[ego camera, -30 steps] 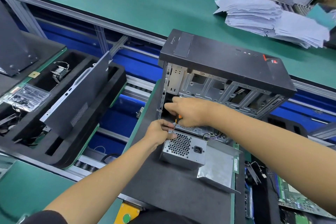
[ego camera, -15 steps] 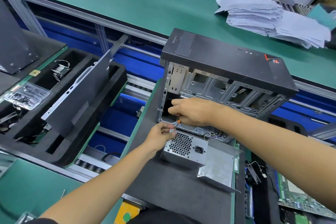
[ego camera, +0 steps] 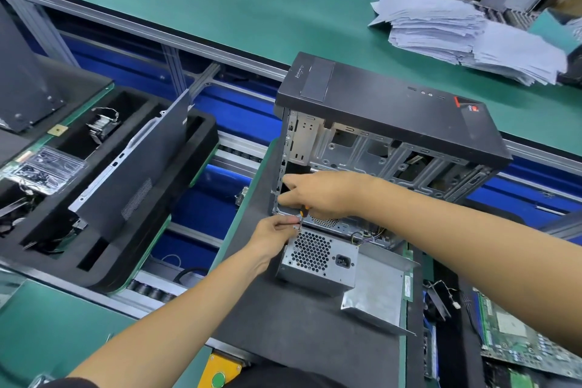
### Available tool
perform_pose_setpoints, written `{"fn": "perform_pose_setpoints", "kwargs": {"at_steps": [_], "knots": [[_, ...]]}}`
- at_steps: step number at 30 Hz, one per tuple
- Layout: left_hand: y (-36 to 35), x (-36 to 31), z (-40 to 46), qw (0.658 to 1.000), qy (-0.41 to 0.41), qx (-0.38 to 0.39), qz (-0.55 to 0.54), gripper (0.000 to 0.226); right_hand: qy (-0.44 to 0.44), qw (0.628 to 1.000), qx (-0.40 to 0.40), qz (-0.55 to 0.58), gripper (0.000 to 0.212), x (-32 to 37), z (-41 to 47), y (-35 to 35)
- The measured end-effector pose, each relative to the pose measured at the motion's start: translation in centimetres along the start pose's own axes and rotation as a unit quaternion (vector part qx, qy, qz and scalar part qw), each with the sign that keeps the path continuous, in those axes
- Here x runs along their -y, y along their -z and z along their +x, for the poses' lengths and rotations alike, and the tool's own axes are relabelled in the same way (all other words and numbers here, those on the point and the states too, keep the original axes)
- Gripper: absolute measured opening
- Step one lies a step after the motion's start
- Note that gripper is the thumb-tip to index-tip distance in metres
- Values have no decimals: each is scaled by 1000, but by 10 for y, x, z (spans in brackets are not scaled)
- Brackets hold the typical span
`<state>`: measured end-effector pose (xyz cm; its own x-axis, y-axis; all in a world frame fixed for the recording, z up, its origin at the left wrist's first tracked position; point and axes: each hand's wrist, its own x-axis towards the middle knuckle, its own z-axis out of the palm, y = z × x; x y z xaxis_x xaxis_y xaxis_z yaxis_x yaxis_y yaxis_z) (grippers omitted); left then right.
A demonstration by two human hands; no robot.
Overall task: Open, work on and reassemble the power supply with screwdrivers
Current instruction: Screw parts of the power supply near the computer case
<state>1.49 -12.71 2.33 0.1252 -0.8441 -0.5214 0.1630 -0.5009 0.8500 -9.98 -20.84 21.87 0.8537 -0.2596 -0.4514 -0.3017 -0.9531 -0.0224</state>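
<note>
One power supply [ego camera: 318, 258], grey metal, lies on a dark foam mat [ego camera: 299, 324], its honeycomb grille and one mains socket facing the camera. It serves as landmark. One bent metal plate [ego camera: 376, 287] sits against its right side.

Two hands are at the supply's upper left corner. The left hand [ego camera: 272, 238] has its fingers curled and pinched together at that corner, seemingly steadying the tool tip; what it pinches is too small to tell. The right hand [ego camera: 318, 195], just above the supply, is closed around one screwdriver [ego camera: 301, 218], of which only an orange-and-black stub and a short shaft show below the fist. The shaft points down at the supply's top left corner.

Directly behind the supply stands one open PC case [ego camera: 393, 123], black top panel uppermost, bare metal frame exposed. Wires run from the supply's rear into the case.

Left of the supply, across a blue gap, one black foam tray [ego camera: 126, 264] holds one side panel [ego camera: 132, 173] leaning upright and one bag [ego camera: 44, 167] of small parts. Right of the supply, one circuit board [ego camera: 522, 337] lies flat at the frame edge.

Far behind the supply, on a green bench [ego camera: 189, 0], rest two paper stacks [ego camera: 472, 31], touching.
</note>
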Motion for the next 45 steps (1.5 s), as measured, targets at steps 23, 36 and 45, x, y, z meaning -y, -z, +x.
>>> {"fn": "perform_pose_setpoints", "kwargs": {"at_steps": [23, 36, 45], "knots": [[3, 3, -2, 1000, -26, 13, 8, 24, -91, 994, -61, 7, 20, -7, 9, -18], [5, 0, -6, 980, -125, 18, 152, 4, 48, 991, 46, -117, 39, -14, 10, 6], [4, -5, -5, 973, -152, 16, 170, 8, -168, 985, -2, 46, 12, 2, 23, -12]]}}
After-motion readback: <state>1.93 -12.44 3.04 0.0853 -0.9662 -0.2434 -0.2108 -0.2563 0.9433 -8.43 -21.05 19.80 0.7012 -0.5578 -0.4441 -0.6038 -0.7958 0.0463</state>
